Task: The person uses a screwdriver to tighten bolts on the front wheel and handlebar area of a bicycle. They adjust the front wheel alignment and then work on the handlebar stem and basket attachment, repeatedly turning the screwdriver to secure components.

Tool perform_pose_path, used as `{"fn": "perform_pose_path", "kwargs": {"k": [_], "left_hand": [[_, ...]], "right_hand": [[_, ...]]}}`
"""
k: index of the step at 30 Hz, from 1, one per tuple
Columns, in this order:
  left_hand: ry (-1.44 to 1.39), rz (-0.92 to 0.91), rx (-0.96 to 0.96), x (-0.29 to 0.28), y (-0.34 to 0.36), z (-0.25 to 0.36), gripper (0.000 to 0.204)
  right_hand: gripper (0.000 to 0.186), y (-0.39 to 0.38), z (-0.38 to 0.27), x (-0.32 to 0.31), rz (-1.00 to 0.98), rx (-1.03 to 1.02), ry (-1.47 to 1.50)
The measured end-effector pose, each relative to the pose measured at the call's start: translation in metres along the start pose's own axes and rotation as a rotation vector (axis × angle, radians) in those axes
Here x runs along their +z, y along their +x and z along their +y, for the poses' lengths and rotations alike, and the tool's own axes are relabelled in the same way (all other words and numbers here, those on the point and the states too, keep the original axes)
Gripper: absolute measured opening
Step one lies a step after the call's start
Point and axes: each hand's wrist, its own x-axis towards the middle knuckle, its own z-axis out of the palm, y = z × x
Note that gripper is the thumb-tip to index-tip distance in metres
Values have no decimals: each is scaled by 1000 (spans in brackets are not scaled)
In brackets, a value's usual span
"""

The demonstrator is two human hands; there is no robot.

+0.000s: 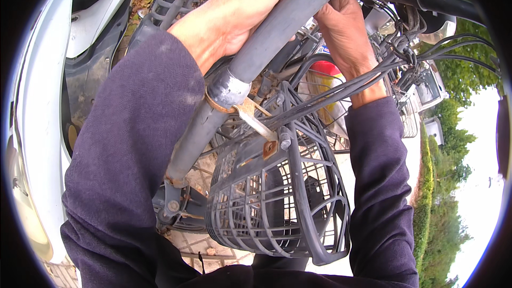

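Note:
A thick grey frame tube (pixel 272 29) of a bike or scooter runs slantwise up through the view. My left hand (pixel 234 13) comes from its left side, the thumb stretched along the upper edge. The other fingers pass behind the tube, and one fingertip shows at its right side. On the right, my right hand (pixel 346 34) reaches behind the tube with thumb and fingers bent together. Its fingertips, and whatever is between them, are hidden. Black cables (pixel 341 90) cross in front of the right wrist. Lower down, a rusty metal bracket (pixel 250 114) is clamped round the tube.
A black plastic basket (pixel 256 202) hangs below the bracket, between my forearms. Black handlebars (pixel 442 2) and tangled cables are at the upper right. A white vehicle body (pixel 50 74) lines the left side. Hedges (pixel 425 197) and trees stand at the right.

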Motion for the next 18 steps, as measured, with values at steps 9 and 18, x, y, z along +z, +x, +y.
{"fn": "perform_pose_path", "kwargs": {"k": [9,18], "left_hand": [[-33,103,-122,7,-7,4,53],[-58,75,-93,0,5,-5,46]], "right_hand": [[39,2,1,2,47,3,-38],[41,0,-1,-7,31,46,-216]]}}
